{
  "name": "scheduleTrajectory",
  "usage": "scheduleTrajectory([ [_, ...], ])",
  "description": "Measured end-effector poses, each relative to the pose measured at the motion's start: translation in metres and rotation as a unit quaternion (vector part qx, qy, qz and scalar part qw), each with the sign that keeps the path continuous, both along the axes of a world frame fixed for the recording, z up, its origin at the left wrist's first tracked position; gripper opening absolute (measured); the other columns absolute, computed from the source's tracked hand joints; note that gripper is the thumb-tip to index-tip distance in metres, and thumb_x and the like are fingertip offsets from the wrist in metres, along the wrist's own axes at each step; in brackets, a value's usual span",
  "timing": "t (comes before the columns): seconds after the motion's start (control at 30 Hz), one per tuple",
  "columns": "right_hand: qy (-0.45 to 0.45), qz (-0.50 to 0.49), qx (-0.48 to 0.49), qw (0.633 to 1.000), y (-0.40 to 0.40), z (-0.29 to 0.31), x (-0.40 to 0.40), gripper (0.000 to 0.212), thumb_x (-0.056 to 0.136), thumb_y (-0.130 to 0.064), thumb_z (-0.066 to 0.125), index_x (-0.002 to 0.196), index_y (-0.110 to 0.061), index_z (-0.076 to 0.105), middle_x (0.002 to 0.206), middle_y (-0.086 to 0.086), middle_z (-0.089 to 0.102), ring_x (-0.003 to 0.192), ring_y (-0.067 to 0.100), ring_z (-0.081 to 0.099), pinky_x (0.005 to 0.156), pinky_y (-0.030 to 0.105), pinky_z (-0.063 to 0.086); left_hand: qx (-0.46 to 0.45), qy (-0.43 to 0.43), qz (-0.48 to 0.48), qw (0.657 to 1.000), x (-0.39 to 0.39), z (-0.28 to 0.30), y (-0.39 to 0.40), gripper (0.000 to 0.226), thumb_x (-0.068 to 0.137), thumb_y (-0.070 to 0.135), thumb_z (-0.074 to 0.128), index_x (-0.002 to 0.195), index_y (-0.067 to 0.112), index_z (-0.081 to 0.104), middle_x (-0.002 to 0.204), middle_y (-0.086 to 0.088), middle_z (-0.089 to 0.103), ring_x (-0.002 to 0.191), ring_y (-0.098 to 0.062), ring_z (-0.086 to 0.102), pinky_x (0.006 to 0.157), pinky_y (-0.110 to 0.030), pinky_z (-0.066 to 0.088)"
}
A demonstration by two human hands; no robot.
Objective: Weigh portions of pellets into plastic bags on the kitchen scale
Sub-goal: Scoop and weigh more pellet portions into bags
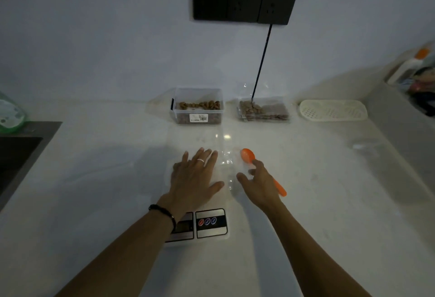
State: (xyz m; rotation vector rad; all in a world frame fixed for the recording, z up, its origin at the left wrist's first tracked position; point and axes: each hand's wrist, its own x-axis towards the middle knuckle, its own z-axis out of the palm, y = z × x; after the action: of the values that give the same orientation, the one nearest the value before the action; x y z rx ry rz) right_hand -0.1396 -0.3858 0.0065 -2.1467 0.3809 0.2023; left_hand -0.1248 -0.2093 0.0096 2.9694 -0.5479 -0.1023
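Pressing flat with fingers spread, your left hand [196, 176] pins a clear plastic bag [223, 155] over the kitchen scale [209, 223]. Just right of the scale, your right hand [260, 182] lies loosely curled over the orange spoon [249, 156]; whether it grips it, you cannot tell. Beyond the scale, past bare counter, a tub of pellets [199, 106] stands against the wall.

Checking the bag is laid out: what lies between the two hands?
In the head view, crinkled clear plastic bag lies between the left hand, flat on it, and the right hand at the orange spoon.
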Motion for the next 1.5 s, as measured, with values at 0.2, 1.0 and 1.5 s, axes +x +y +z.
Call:
scheduleTrajectory([
  [0.2,-0.002,0.032,0.08,0.996,-0.007,0.008,0.016,0.04,0.088,-0.01,0.064,0.126,-0.008,0.055,0.089,0.004,0.066,0.075,0.014,0.067,0.073,0.028,0.058,-0.024,0.042,0.025,0.999,0.009,0.02,-0.011,0.078,0.096,0.052,0.042,0.153,0.02,-0.001,0.161,0.0,0.004,0.147,-0.02,0.002,0.118,-0.046,0.001],
  [1.0,-0.157,0.108,0.019,0.982,0.016,0.148,0.078,0.033,0.089,-0.025,0.067,0.072,0.003,0.065,0.059,0.003,0.058,0.052,0.003,0.054,0.056,0.025,0.047,-0.443,0.062,0.02,0.894,0.095,0.141,0.019,0.02,0.088,0.013,0.067,0.068,0.015,0.064,0.062,-0.002,0.066,0.056,-0.01,0.063,0.058,-0.024,0.052],
  [1.5,-0.213,0.081,0.023,0.973,-0.016,0.173,0.075,0.03,0.092,-0.016,0.062,0.063,-0.009,0.066,0.052,-0.009,0.056,0.048,0.0,0.048,0.052,0.014,0.041,-0.384,0.071,-0.109,0.914,0.121,0.167,0.002,0.009,0.086,0.008,0.068,0.079,0.008,0.073,0.071,-0.001,0.071,0.063,-0.01,0.068,0.068,-0.03,0.058],
])
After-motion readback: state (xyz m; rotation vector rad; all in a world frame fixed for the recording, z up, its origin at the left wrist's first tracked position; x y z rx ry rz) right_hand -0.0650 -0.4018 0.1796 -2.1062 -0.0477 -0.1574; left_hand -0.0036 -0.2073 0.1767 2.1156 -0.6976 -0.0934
